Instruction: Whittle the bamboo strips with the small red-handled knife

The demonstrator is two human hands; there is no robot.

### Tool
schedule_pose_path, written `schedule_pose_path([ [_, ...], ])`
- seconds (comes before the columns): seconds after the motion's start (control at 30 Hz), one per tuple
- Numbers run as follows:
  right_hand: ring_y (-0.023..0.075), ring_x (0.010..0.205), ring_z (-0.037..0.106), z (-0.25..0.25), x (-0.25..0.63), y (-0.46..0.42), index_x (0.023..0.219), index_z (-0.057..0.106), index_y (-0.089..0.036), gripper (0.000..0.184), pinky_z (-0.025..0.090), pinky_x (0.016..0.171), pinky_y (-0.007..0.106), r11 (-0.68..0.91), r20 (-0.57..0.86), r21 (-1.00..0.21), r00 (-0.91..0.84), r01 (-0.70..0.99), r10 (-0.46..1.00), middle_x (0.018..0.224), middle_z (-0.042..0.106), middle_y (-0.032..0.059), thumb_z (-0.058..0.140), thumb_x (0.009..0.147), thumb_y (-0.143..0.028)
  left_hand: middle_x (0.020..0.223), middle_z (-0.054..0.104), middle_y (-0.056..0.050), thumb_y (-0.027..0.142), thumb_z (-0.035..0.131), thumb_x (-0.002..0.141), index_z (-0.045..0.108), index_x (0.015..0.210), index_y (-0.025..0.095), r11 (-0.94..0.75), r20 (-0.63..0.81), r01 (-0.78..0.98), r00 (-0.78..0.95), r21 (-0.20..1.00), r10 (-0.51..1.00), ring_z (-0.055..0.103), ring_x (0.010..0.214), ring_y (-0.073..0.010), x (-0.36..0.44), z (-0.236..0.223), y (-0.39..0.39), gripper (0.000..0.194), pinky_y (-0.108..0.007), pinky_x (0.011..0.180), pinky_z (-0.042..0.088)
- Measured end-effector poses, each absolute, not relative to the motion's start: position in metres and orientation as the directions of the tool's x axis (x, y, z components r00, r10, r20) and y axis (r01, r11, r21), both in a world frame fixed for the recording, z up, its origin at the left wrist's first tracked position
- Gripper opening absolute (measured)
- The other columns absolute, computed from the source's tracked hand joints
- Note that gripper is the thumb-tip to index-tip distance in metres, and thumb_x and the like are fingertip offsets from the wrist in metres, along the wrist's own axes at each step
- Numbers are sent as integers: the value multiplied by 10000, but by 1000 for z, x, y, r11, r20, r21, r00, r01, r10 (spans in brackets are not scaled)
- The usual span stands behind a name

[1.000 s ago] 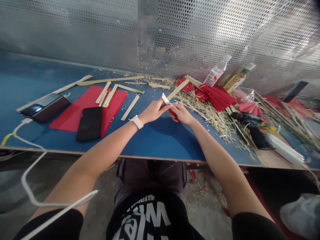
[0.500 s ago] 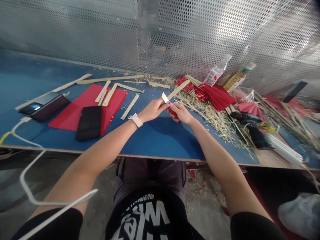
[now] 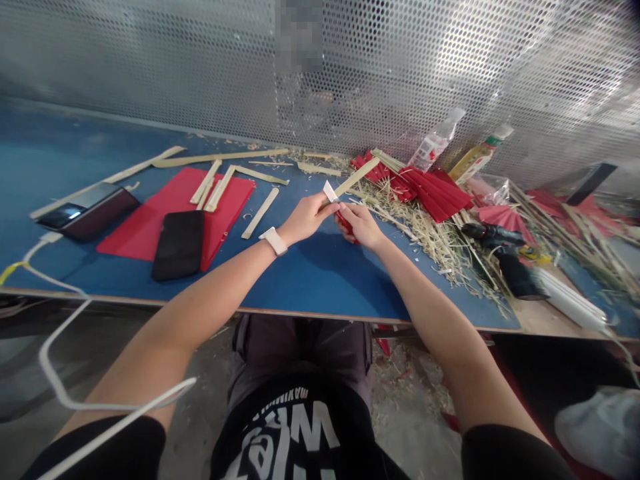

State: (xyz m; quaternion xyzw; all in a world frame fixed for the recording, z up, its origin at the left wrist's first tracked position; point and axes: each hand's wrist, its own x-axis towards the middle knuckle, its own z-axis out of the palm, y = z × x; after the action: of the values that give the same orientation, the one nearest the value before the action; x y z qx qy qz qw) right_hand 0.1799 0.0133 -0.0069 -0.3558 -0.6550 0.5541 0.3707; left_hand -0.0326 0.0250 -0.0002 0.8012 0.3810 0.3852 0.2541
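Note:
Above the middle of the blue table, my left hand (image 3: 306,219) grips a pale bamboo strip (image 3: 358,176), whose far end points up and to the right. My right hand (image 3: 361,224) is closed around the red handle of a utility knife (image 3: 330,192). The knife's bright blade lies across the strip, right by the left fingers. Both thumbs meet near the base of the blade. The strip's near end is hidden in my left hand. On the table left of my hands lies another bamboo strip (image 3: 261,213).
A red folder (image 3: 145,223) bears short bamboo pieces (image 3: 220,189) and a black phone (image 3: 179,245). Further left is a dark device (image 3: 90,212) on a white cable. To the right are shavings (image 3: 425,233), red folding fans (image 3: 435,193), two bottles (image 3: 435,143) and a power drill (image 3: 515,260).
Both hands keep their grip on the strip and the knife. The blade has shifted very slightly and tilted a little against the strip; the things on the table stay in place.

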Motion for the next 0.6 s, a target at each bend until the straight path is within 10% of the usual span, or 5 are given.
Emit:
schedule_pose_path([
  [0.4,95,434,321,-10,175,12,918,574,-270,677,321,385,235,174,128,-982,-419,73,899,601,448,-86,663,1048,-927,775,680,-30,641,597,1184,619,949,216,-561,419,424,385,711,822,593,706,-183,-30,6,21,486,-334,700,415],
  [0.6,162,603,604,-10,182,20,989,655,-242,616,510,545,284,291,198,-928,-354,233,914,746,656,8,664,1084,-851,796,667,-33,658,569,1190,599,947,215,-544,399,378,398,749,826,583,719,-179,-29,1,22,506,-329,696,416],
])
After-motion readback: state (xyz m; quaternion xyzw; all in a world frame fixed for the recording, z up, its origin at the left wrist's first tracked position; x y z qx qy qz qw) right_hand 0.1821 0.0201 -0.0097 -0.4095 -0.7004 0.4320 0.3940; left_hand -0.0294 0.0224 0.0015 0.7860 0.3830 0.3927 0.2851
